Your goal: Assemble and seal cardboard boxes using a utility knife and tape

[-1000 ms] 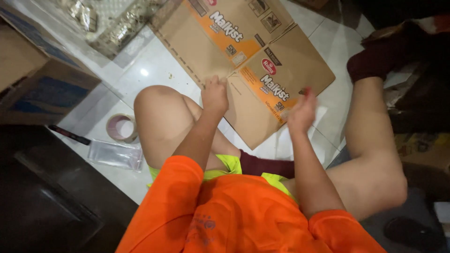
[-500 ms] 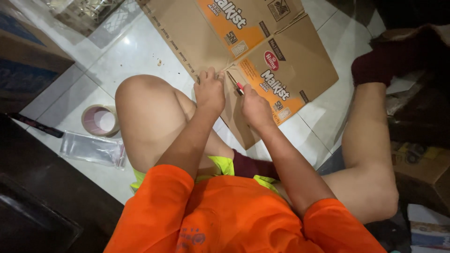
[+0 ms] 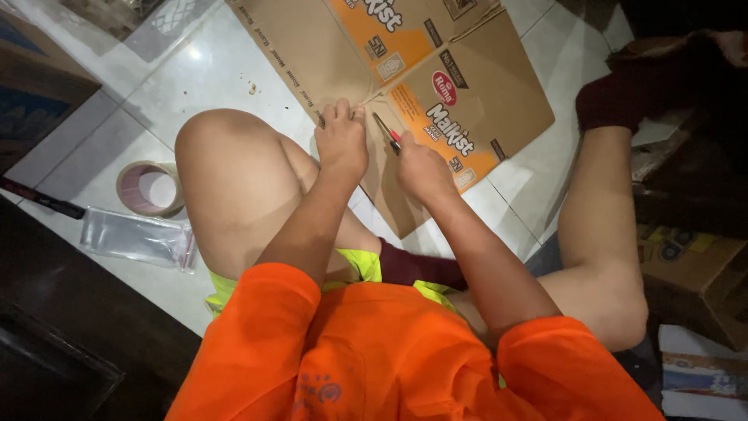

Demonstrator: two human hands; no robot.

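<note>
Carton: flattened brown cardboard with orange printed panels, lying on the white tiled floor between the person's bare knees. Left hand lies palm-down on the carton's near flap, fingers stretched out flat across a fold line, grasping nothing, just pressing. Right hand rests on the carton just right of the left hand, fingers clenched round a cutter; its red grip shows at the knuckles and the thin blade end points up-left, tip touching the cardboard close beside the left fingertips. Left of the carton, past the left knee: a tape roll flat on the floor, and below it a clear plastic bag. Black marker lies left of the roll.
</note>
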